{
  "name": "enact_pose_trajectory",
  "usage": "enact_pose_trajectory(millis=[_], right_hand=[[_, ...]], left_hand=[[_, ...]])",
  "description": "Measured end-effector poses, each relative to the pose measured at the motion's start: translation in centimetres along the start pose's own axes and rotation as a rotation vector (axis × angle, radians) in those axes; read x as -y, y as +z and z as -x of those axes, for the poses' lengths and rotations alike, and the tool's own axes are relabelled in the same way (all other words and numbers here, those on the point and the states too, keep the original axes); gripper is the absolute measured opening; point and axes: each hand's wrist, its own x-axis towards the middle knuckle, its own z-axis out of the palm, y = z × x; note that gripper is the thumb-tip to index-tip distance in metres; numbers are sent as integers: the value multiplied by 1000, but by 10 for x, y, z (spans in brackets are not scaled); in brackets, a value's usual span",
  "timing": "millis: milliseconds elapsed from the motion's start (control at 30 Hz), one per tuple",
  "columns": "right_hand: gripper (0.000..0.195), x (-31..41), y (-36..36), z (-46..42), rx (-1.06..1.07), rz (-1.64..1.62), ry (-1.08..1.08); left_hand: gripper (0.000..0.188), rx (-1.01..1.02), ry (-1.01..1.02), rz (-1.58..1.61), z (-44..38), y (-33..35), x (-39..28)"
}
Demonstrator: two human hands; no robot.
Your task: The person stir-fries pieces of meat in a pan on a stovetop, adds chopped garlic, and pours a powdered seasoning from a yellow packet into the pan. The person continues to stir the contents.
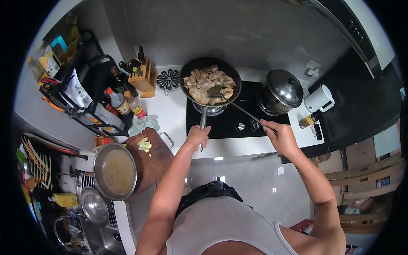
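Observation:
My left hand (198, 136) is closed around the metal handle (203, 119) of a dark frying pan (236, 92) at the left burner. Browned pieces of meat (205, 83) lie in the pan, with something dark green among them. My right hand (280, 135) grips the far end of a long metal spatula (241, 110), whose head rests among the meat at the pan's near right side. Whether the pan touches the burner cannot be told.
A lidded steel pot (282, 91) stands on the right burner, near a white kettle (318, 98). To the left are a knife block (145, 78), a bottle rack (95, 121), a cutting board (153, 165) with cut pieces, and a steel bowl (118, 172) of cloudy liquid beside the sink (103, 239).

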Motion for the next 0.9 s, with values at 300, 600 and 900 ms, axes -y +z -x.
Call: enact_pose_trajectory(millis=[300,600,900], right_hand=[[28,-3,-47,-4,-48,252,-174],[23,-9,-14,-14,-8,484,-240],[25,-3,-9,-21,11,-185,150]], left_hand=[[37,21,-7,-15,6,-2,-4],[38,26,-5,-2,1,-1,-2],[37,-9,20,-33,2,0,-2]])
